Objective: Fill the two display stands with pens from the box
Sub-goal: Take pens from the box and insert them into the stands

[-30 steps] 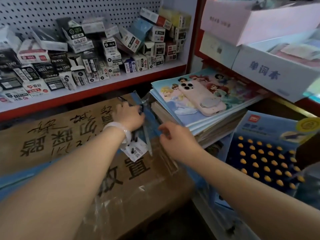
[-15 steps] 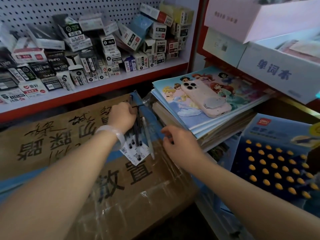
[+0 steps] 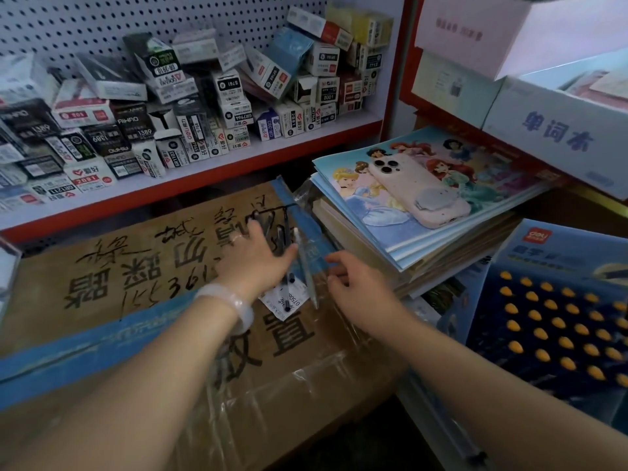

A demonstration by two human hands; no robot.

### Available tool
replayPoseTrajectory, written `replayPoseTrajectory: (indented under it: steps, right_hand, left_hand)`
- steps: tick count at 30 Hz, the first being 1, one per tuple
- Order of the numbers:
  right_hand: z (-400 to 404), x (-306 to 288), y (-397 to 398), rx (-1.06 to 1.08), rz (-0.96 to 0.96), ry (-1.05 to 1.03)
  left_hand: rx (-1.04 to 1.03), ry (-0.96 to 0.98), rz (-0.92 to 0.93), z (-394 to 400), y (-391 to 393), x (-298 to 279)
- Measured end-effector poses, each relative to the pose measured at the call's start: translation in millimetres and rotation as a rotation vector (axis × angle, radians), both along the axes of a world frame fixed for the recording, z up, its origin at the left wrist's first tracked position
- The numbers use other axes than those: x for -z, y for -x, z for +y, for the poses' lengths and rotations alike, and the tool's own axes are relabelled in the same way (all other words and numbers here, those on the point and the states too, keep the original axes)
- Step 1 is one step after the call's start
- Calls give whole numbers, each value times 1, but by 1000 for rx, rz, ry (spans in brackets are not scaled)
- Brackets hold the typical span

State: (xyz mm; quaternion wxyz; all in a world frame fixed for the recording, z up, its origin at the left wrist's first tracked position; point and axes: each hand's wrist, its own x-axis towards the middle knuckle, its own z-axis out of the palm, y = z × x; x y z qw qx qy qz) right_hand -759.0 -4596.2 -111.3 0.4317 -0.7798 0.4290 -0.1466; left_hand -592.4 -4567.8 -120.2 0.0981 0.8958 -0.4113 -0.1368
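Pens (image 3: 287, 263) under left hand's (image 3: 253, 258) fingers (image 3: 289, 251)

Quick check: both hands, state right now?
Left hand: open, fingers spread flat over the loose pens on the cardboard box.
Right hand: fingers curled; whether it holds anything cannot be told.
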Motion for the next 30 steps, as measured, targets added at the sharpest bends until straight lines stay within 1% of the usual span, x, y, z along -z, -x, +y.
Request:
replayPoseTrajectory:
  steps: [3,6,11,15,17,19,22,24,27,30]
  right_hand:
    - [0,5,4,-16,4,0]
    - [0,7,9,-24,-7,0]
    - [3,7,16,-7,-18,-2]
    - [8,3,24,1,-4,-34]
    - [12,0,28,-11,5,-38]
    - [17,-2,34,-18,14,-48]
    - [24,-8,45,-23,55,-59]
    - [27,-14,54,-21,75,-47]
    - [34,-29,59,-11,66,-12]
    - [42,-51,61,0,-24,40]
  left_hand:
    - [52,-172,-77,-24,7,-2]
    - [65,-221,-60,-37,15,-6]
    - [-12,-207,18,-36,12,-9]
    - [-5,-82,50,-16,9,-4]
    - [43,-4,100,-6,7,-2]
    - [99,112,216,7,5,-1]
    - [109,382,521,35,13,-4]
    - [86,514,692,54,24,-12]
    - [88,616,871,73,43,-27]
    - [139,657,979,87,62,-47]
